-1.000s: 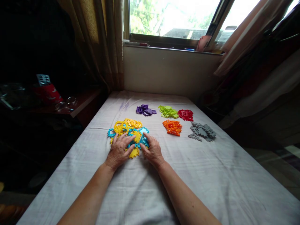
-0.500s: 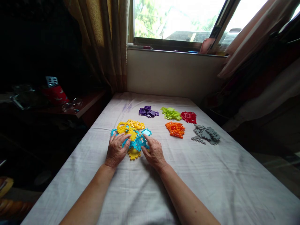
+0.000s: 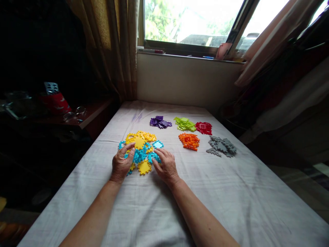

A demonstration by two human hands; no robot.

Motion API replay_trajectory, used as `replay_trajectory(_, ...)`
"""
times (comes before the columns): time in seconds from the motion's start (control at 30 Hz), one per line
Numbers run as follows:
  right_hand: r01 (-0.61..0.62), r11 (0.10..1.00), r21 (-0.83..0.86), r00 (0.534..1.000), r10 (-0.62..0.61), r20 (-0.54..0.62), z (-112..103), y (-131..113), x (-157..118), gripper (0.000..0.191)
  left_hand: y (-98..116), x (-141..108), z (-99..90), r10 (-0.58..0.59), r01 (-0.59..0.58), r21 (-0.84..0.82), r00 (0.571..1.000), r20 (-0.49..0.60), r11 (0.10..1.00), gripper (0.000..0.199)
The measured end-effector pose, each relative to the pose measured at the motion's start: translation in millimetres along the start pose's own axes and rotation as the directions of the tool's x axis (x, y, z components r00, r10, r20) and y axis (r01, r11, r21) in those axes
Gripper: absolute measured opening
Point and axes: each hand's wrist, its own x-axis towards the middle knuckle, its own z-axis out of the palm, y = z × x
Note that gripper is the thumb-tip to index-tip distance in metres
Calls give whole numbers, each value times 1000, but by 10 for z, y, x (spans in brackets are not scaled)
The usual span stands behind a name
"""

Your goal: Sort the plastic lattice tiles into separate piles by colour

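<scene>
My left hand (image 3: pixel 122 163) is at the left of a mixed heap of toothed plastic tiles. Its fingertips and thumb pinch the edge of a solid yellow tile (image 3: pixel 139 143) over the heap. My right hand (image 3: pixel 166 166) rests on the heap's right side, thumb and fingers apart beside a blue tile with square holes (image 3: pixel 153 157). Blue tiles (image 3: pixel 139 156) lie between the hands. Another solid yellow tile (image 3: pixel 144 167) sits at the near edge, and yellow tiles (image 3: pixel 146 136) are bunched behind. A light blue tile (image 3: pixel 158 144) lies past my right fingertips.
Sorted piles lie farther off on the white cloth (image 3: pixel 205 192): purple (image 3: pixel 160 122), lime green (image 3: pixel 185 124), red (image 3: pixel 204 128), orange (image 3: pixel 189 141) and grey (image 3: pixel 222 146). A dark side table (image 3: pixel 95 109) at left bears eyeglasses (image 3: pixel 74 115) and a red container (image 3: pixel 55 103).
My left hand has moved left with the yellow tile, toward the yellow tiles behind. The blue tile by my right hand now lies lower on the heap, and the view has shifted slightly.
</scene>
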Motion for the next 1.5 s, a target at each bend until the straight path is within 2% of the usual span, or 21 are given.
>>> replay_trajectory(0.1,34,999,13,999,-34,1,-10,-6,5,36,37,-15,12,-18,21,-51,998,62,998,32)
replay_trajectory(0.2,49,998,30,999,-49,-11,-24,-14,12,40,67,-42,31,10,1,-77,988,155,997,31)
replay_trajectory(0.37,43,998,42,998,-41,-44,-39,-20,10,52,79,-70,57,144,-128,-88,968,204,988,28)
replay_trajectory(0.53,22,999,50,999,-21,-24,-39,-4,4,58,66,-96,94,290,-285,-60,910,296,957,26)
replay_trajectory(0.7,-12,998,65,999,9,44,-42,-1,16,51,118,-146,135,304,-286,-106,864,401,952,30)
replay_trajectory(0.87,-116,989,88,993,114,30,-38,25,40,45,144,-148,116,236,-247,-29,874,425,969,44)
replay_trajectory(0.93,-173,980,104,985,174,-7,-69,85,59,43,131,-150,109,243,-280,19,862,444,960,40)
replay_trajectory(1.03,-238,969,65,968,242,-61,-189,231,87,43,113,-178,120,280,-366,81,819,502,927,30)
replay_trajectory(1.1,-299,954,-28,953,297,-67,-303,336,97,43,116,-206,137,289,-414,108,777,560,904,33)
replay_trajectory(1.17,-370,918,-145,929,369,-38,-408,419,95,42,130,-227,151,292,-451,120,736,611,884,37)
replay_trajectory(1.23,-406,880,-246,907,421,11,-479,468,83,40,145,-237,159,292,-475,134,715,635,870,35)
replay_trajectory(1.37,-368,866,-339,908,413,68,-505,486,50,33,145,-226,154,283,-479,169,729,623,861,27)
replay_trajectory(1.5,-342,879,-333,926,376,41,-515,444,65,36,99,-190,127,255,-443,225,786,564,868,22)
